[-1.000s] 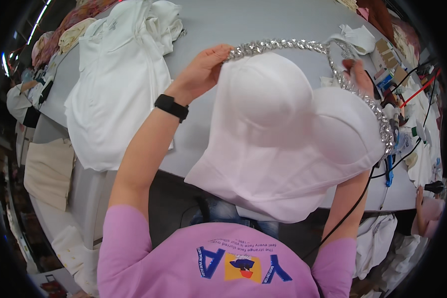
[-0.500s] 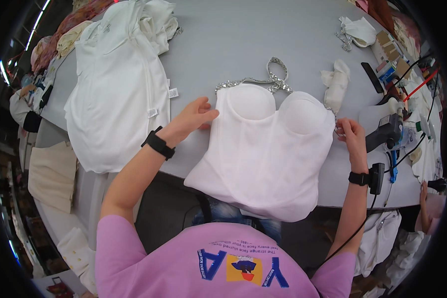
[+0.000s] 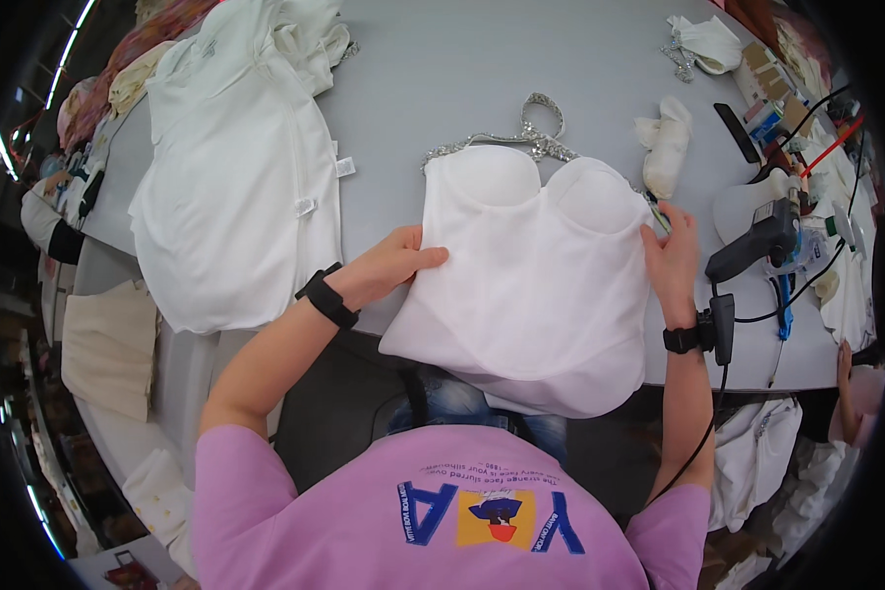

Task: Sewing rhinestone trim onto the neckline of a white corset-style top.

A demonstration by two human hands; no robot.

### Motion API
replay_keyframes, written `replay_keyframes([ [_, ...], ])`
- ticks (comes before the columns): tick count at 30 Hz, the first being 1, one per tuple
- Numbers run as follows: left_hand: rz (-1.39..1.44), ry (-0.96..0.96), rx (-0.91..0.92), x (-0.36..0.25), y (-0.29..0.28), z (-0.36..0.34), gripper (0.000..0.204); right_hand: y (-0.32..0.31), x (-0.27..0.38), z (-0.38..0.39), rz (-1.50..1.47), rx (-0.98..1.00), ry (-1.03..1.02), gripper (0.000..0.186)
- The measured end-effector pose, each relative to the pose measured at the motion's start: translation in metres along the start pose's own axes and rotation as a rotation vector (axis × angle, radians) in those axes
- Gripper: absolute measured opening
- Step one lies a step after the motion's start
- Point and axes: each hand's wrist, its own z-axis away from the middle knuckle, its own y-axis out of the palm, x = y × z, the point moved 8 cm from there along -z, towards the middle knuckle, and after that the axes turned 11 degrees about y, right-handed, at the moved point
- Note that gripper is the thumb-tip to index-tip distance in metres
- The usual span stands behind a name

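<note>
A white bustier top (image 3: 521,285) with moulded cups and silver sequined straps (image 3: 546,143) lies spread before me, its lower part hanging over the near table edge. My left hand (image 3: 393,264) pinches its left side, thumb on top and the other fingers mostly hidden underneath. At the right side, below the cup, my right hand (image 3: 671,261) is closed, its fingers curled at the garment's edge. A small thin green-and-dark tool (image 3: 659,218) shows at those fingers; its exact kind is unclear.
White garments (image 3: 236,197) are piled on the left of the grey table (image 3: 413,79). To the right are a rolled white cloth (image 3: 667,147), a dark flat bar (image 3: 737,133), a dark handheld device (image 3: 762,236) and cables. Beige cloth (image 3: 113,344) hangs at the left.
The bustier has shifted slightly away from me. My left hand has gone from open beside its upper edge to gripping its side. The right hand has turned inward, and a thin tool now shows there.
</note>
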Motion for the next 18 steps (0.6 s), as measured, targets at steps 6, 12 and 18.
replay_keyframes([
  [6, -0.093, 0.150, -0.006, -0.024, 0.014, 0.004, 0.045, 0.047, 0.084, 0.051, -0.727, 0.822, 0.541, 0.046],
  [12, -0.448, 0.537, 0.240, -0.082, 0.101, 0.034, 0.060, 0.064, 0.155, 0.088, -0.953, 1.132, 0.318, 0.045],
  [18, -0.053, 0.590, 0.170, -0.091, 0.097, 0.047, 0.076, 0.042, 0.135, 0.068, -1.103, 0.937, 0.532, 0.027],
])
